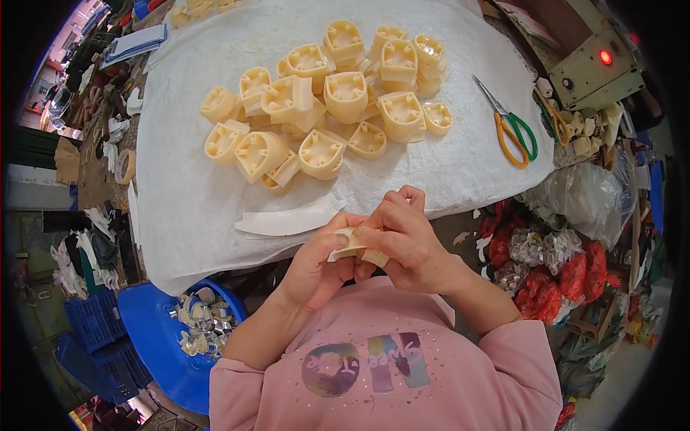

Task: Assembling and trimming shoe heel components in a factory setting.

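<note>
A small curved cream piece (pixel 350 248), looking like a plastic shoe heel, is held between my two hands in front of my chest. My left hand (pixel 320 258) grips its left side, thumb on top. The fingers of my right hand (pixel 402 241) are bent and pressed on its right side, partly hiding it. Just beyond my left hand, white curved strips (pixel 287 219) lie near the table's front edge. Farther back, a heap of cream plastic shoe heels (pixel 345 97), hollow-topped with small posts inside, covers the middle of the table.
White cloth covers the table (pixel 183 208). Scissors (pixel 507 126) with orange and green handles lie at the right, another pair (pixel 553 118) by the edge. A blue basin (pixel 154 337) of shiny pieces stands lower left. A metal box (pixel 596 72) with a red light is far right.
</note>
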A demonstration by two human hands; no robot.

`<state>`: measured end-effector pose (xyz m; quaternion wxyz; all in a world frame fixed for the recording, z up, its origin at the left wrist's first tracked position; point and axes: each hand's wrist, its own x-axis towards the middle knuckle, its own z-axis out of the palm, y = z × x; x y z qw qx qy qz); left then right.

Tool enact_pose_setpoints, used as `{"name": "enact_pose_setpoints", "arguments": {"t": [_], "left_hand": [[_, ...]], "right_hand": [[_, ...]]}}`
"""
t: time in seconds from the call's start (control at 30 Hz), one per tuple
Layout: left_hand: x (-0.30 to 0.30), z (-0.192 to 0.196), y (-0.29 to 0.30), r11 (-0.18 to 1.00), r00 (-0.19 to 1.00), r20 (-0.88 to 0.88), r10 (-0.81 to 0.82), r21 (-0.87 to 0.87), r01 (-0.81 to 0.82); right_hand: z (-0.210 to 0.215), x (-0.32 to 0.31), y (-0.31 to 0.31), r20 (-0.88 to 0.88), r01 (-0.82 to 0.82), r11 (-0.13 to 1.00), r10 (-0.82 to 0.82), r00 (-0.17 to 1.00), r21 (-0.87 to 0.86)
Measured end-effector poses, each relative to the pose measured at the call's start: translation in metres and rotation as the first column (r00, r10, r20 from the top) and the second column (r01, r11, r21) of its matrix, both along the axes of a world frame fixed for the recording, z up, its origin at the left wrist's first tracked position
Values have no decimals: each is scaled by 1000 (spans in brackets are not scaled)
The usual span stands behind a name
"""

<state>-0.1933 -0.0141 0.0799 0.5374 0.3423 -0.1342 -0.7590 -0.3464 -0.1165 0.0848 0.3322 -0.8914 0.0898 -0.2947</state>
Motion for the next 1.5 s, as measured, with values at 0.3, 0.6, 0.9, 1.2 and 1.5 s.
{"name": "enact_pose_setpoints", "arguments": {"t": [0.3, 0.6, 0.9, 1.2, 1.5], "left_hand": [[-3, 3, -1, 980, 953, 244, 182, -124, -155], [-17, -7, 21, 777, 352, 694, 628, -576, -253], [-10, 1, 16, 798, 111, 791, 602, -591, -118], [-11, -5, 21, 832, 94, 830, 549, -532, -161], [-16, -3, 19, 835, 588, 613, 527, -242, -495]], "right_hand": [[-3, 0, -2, 51, 62, 997, -59, 997, -41], [2, -2, 2, -2, 154, 983, -155, 988, -98], [2, -4, 3, -94, 154, 982, -165, 982, -112], [-1, -3, 9, -141, 165, 971, -190, 971, -172], [-7, -4, 7, -106, 117, 981, -134, 985, -154]]}}
